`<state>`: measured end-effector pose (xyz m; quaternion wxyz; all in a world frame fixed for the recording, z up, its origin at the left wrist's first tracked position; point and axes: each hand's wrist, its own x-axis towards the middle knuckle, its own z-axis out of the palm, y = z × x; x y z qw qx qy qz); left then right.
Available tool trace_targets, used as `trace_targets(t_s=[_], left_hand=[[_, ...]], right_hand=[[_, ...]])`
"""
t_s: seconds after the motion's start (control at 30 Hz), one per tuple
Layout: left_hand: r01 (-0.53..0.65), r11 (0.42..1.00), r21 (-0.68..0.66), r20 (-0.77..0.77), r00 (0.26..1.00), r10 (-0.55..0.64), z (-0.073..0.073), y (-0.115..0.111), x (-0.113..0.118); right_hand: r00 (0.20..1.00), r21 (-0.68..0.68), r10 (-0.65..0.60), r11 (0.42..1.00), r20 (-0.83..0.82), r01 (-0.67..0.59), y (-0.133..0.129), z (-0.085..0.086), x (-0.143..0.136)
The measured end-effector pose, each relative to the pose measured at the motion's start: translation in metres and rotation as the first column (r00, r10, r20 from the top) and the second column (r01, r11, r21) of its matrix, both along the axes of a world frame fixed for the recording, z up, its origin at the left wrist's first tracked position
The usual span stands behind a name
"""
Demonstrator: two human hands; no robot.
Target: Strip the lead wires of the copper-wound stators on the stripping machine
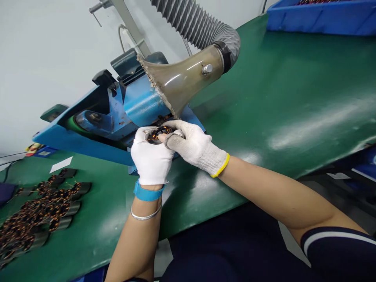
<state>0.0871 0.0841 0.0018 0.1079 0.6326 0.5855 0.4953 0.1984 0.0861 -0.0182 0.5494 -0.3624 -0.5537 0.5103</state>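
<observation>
rising beyond right hand (195, 143): translucent funnel (185, 80)

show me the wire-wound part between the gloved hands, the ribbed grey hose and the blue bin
Wire-wound part (160, 132): head view, on its exposed dark middle.
Ribbed grey hose (202, 26): head view, on the ribs midway along its visible length.
Blue bin (320, 19): head view, on its outer side wall.

White gloves (151, 162), blue wristband (149, 193), silver bangle (146, 217)

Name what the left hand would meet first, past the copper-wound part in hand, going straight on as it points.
Past the copper-wound part, the left hand would likely meet the blue cylindrical housing; depth is unclear.
</observation>
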Motion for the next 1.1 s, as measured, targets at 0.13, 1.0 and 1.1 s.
trace_targets(t_s=[0.13,1.0,1.1], left_hand=[[-0.038,0.999,0.027,-0.012,0.999,0.039,0.0,0.002,0.003],[0.427,0.902,-0.072,0.632,0.719,-0.29,-0.033,-0.051,-0.055],[0.402,0.91,-0.104,0.56,0.78,-0.281,-0.037,-0.049,-0.057]], right_hand=[[0.996,-0.052,0.029,0.998,-0.09,-0.034,-0.001,-0.001,-0.002],[0.944,0.008,0.122,0.991,0.307,-0.131,-0.038,-0.008,-0.027],[0.949,0.004,0.184,0.982,0.256,-0.191,-0.034,-0.012,-0.028]])
